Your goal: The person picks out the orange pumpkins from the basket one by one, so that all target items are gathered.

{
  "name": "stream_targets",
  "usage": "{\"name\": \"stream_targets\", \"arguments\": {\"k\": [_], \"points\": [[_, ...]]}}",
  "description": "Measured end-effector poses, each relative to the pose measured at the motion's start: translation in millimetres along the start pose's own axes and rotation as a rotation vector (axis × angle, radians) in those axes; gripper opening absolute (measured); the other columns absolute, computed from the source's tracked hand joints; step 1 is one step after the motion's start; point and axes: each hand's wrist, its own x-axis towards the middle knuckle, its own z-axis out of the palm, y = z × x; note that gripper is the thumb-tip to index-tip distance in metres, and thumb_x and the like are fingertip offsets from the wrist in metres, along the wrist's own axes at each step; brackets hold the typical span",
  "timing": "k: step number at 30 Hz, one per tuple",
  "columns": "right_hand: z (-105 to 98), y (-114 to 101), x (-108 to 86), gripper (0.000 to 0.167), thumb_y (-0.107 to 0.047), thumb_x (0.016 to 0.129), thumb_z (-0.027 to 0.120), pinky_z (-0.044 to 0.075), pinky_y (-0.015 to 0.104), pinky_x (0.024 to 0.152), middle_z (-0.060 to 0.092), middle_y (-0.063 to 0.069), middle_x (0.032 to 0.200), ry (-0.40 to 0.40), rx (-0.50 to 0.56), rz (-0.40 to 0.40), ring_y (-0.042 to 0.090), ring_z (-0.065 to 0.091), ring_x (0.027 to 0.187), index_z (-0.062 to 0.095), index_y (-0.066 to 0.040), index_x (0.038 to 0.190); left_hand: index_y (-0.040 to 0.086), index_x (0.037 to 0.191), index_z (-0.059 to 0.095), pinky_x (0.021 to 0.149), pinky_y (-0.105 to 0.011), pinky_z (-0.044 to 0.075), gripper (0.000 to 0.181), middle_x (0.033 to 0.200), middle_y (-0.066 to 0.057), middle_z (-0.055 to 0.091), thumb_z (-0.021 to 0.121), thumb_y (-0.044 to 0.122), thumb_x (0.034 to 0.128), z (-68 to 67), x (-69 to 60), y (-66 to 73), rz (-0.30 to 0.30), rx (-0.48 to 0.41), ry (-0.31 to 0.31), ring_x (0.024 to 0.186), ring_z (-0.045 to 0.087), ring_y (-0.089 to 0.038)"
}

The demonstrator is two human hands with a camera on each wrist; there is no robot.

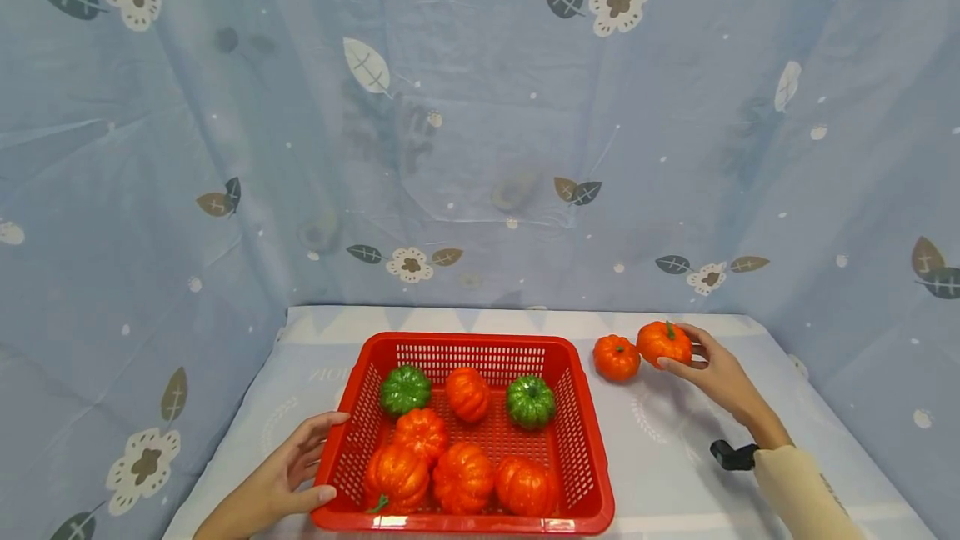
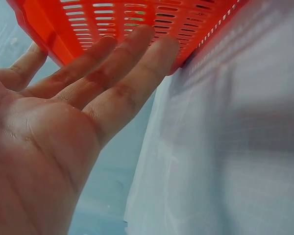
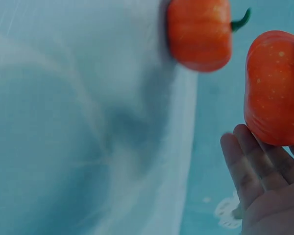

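Observation:
My right hand (image 1: pixel 716 373) pinches an orange toy pumpkin (image 1: pixel 663 343) with a green stem between thumb and fingers, lifted above the table. In the right wrist view this pumpkin (image 3: pixel 274 88) is by the fingers, and a second orange pumpkin (image 3: pixel 200 34) stands apart from it. That second pumpkin (image 1: pixel 617 358) sits on the table, right of the red slotted basket (image 1: pixel 596 457). My left hand (image 1: pixel 288 473) rests against the basket's left side, thumb at the rim. The left wrist view has its fingers (image 2: pixel 132 93) extended against the outer wall.
Inside the basket lie several orange pumpkins (image 1: pixel 462 477) and two green ones (image 1: pixel 405 391) (image 1: pixel 530 402). A pale cloth covers the table (image 1: pixel 645 482). Blue patterned curtains (image 1: pixel 480 148) close off the back and sides. A black device (image 1: pixel 733 455) is at my right wrist.

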Motion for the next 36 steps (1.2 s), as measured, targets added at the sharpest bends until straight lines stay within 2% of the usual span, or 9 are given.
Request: {"name": "stream_targets", "arguments": {"k": [6, 14, 16, 19, 21, 26, 33, 36], "points": [[1, 18, 1.4, 0.096, -0.051, 0.094, 0.072, 0.049, 0.063, 0.1, 0.034, 0.032, 0.156, 0.005, -0.028, 0.053, 0.051, 0.049, 0.128, 0.025, 0.0, 0.16, 0.007, 0.158, 0.023, 0.101, -0.026, 0.049, 0.077, 0.161, -0.03, 0.02, 0.067, 0.0, 0.0952, 0.7, 0.2, 0.7, -0.04, -0.008, 0.005, 0.131, 0.049, 0.002], [5, 43, 4.2, 0.1, -0.054, 0.093, 0.072, 0.044, 0.065, 0.103, 0.032, 0.033, 0.156, -0.012, -0.035, 0.115, 0.052, 0.045, 0.13, 0.022, 0.002, 0.159, 0.007, 0.158, 0.025, 0.1, -0.03, 0.052, 0.077, 0.16, -0.029, 0.022, 0.069, 0.005, 0.0953, 1.3, 1.6, 3.8, -0.07, 0.001, 0.031, 0.128, 0.05, 0.004], [6, 47, 4.8, 0.102, -0.056, 0.092, 0.072, 0.044, 0.065, 0.104, 0.031, 0.034, 0.156, -0.02, -0.03, 0.137, 0.052, 0.045, 0.131, 0.021, 0.002, 0.159, 0.007, 0.158, 0.024, 0.101, -0.029, 0.052, 0.077, 0.16, -0.03, 0.021, 0.069, 0.003, 0.0952, 1.0, 1.8, 3.6, -0.055, 0.001, 0.023, 0.128, 0.05, 0.005], [9, 48, 5.5, 0.104, -0.058, 0.092, 0.071, 0.043, 0.065, 0.105, 0.03, 0.035, 0.156, -0.031, -0.04, 0.15, 0.053, 0.042, 0.133, 0.02, 0.004, 0.159, 0.003, 0.158, 0.023, 0.101, -0.028, 0.051, 0.077, 0.159, -0.033, 0.02, 0.067, 0.0, 0.095, 0.4, 1.3, 1.7, -0.006, 0.007, 0.003, 0.13, 0.05, 0.002], [10, 48, 6.4, 0.105, -0.059, 0.091, 0.071, 0.043, 0.065, 0.105, 0.03, 0.035, 0.155, -0.031, -0.051, 0.153, 0.054, 0.042, 0.133, 0.021, 0.004, 0.158, 0.003, 0.158, 0.022, 0.101, -0.026, 0.05, 0.077, 0.159, -0.033, 0.02, 0.066, -0.002, 0.0948, 0.5, 0.7, 0.7, 0.005, 0.005, -0.002, 0.131, 0.05, -0.001], [12, 47, 7.4, 0.104, -0.057, 0.091, 0.072, 0.04, 0.067, 0.107, 0.03, 0.037, 0.155, -0.034, -0.072, 0.152, 0.054, 0.04, 0.134, 0.02, 0.004, 0.158, 0.006, 0.159, 0.021, 0.102, -0.025, 0.049, 0.078, 0.16, -0.028, 0.021, 0.066, -0.002, 0.0948, 1.0, -0.1, -1.3, -0.029, 0.002, 0.011, 0.131, 0.051, -0.004], [13, 44, 7.7, 0.109, -0.057, 0.092, 0.071, 0.038, 0.069, 0.107, 0.025, 0.038, 0.157, -0.073, -0.086, 0.176, 0.056, 0.037, 0.135, 0.012, 0.003, 0.161, 0.005, 0.159, 0.02, 0.101, -0.023, 0.049, 0.078, 0.161, -0.031, 0.019, 0.065, 0.0, 0.0961, 0.6, -0.4, -1.7, -0.033, 0.009, 0.004, 0.13, 0.051, -0.001], [11, 40, 7.8, 0.109, -0.056, 0.092, 0.071, 0.038, 0.071, 0.105, 0.025, 0.037, 0.158, -0.068, -0.096, 0.159, 0.056, 0.036, 0.136, 0.012, 0.002, 0.162, 0.006, 0.159, 0.02, 0.101, -0.023, 0.048, 0.078, 0.161, -0.03, 0.019, 0.065, 0.001, 0.0962, 1.0, 0.3, -0.7, -0.049, 0.007, 0.01, 0.13, 0.051, -0.001]]}}
